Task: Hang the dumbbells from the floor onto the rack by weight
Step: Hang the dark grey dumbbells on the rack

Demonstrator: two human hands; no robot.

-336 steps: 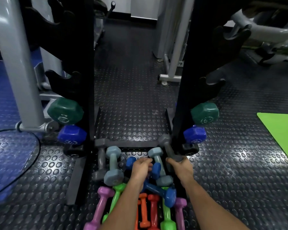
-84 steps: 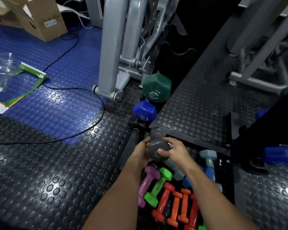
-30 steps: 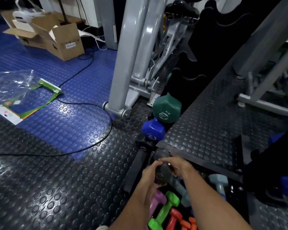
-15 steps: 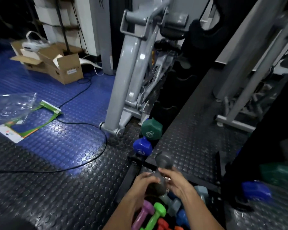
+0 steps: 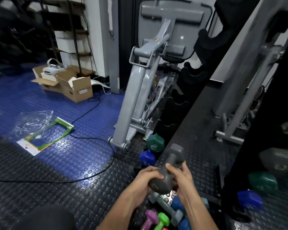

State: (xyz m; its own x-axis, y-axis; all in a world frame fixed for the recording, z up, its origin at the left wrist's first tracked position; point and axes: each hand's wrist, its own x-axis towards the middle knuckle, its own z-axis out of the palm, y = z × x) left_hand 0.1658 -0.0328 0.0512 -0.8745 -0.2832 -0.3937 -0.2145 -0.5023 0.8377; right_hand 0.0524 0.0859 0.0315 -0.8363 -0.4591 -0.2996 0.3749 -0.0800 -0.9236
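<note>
Both hands hold a dark grey dumbbell lifted off the floor, its far head pointing up and away. My left hand grips the near head from the left; my right hand wraps the handle and head from the right. Behind it stands the black rack, whose left post carries a green dumbbell above a blue one. On the blurred right post hang a grey, a green and a blue head. Several small coloured dumbbells lie on the floor beneath my arms.
A grey exercise machine stands just left of the rack. On the blue floor lie an open cardboard box, a plastic wrapper with green card and a black cable. More grey machine frames rise at right.
The grey dumbbell has been raised higher off the pile, still in both hands. My view has tilted up, showing more of the rack and machine.
</note>
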